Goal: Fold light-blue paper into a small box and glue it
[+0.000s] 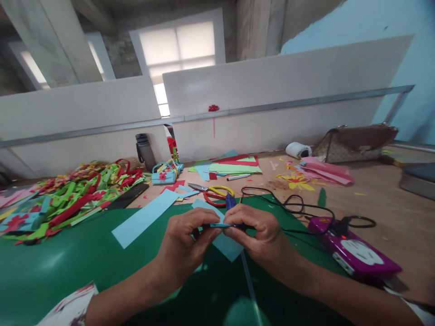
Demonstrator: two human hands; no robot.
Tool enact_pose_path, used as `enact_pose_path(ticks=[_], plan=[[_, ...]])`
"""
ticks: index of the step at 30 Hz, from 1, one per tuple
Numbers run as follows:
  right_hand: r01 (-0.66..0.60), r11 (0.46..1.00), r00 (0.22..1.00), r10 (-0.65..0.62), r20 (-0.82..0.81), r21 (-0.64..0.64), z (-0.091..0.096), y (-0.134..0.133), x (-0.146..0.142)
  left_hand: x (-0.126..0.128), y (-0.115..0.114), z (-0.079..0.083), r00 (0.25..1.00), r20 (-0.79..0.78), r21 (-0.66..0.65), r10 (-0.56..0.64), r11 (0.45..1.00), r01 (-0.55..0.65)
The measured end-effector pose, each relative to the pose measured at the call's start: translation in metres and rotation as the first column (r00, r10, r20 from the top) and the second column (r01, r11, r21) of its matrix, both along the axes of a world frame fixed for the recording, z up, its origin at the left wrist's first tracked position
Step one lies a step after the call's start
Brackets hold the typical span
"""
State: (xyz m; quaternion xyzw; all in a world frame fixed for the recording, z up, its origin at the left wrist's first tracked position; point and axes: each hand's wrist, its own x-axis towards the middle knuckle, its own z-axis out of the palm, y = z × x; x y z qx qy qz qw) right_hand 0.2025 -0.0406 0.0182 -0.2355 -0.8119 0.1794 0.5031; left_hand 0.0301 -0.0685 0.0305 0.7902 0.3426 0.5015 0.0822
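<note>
Both hands meet in the middle of the view, pinching a small folded piece of blue paper (220,225) between thumbs and forefingers. My left hand (185,237) is closed on its left end; my right hand (260,228) is closed on its right end. Below them a blue paper sheet (228,246) lies on the green mat. Just behind the fingers is a blue glue gun (230,202), partly hidden by my right hand, with a clear glue stick (250,290) trailing toward me. A longer blue paper strip (146,219) rests to the left.
Scissors (215,194) with red and yellow handles lie beyond my hands. At left are a heap of coloured paper strips (81,194), a black phone (128,196) and a grey bottle (146,153). A purple power box (353,249) with black cable (295,208) sits at right.
</note>
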Motion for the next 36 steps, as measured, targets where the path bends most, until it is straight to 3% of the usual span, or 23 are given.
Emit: enact_pose_path(ticks=[3, 9, 23, 32, 36], plan=[[0.000, 0.999, 1.000, 0.000, -0.010, 0.033, 0.0004, -0.0009, -0.0011, 0.0004, -0.0009, 0.0014, 0.998, 0.049, -0.069, -0.042, 0.997, 0.045], [-0.004, 0.997, 0.999, 0.007, -0.031, 0.079, 0.0004, -0.0027, -0.0009, 0.0022, -0.0035, 0.0015, 0.995, 0.076, -0.056, -0.067, 0.996, 0.072], [-0.049, 0.998, 0.997, 0.051, -0.051, 0.034, 0.0024, -0.0058, -0.0005, 0.0017, -0.0045, 0.0019, 0.995, 0.035, -0.057, -0.094, 0.994, 0.096], [0.035, 0.999, 0.999, -0.034, -0.016, 0.023, 0.0019, -0.0067, 0.0005, 0.0020, -0.0056, 0.0018, 0.997, 0.059, -0.062, -0.054, 0.996, 0.057], [0.028, 0.996, 1.000, -0.029, 0.011, 0.086, 0.0001, -0.0049, 0.0003, 0.0034, -0.0037, 0.0003, 0.998, 0.040, -0.048, -0.055, 0.997, 0.057]])
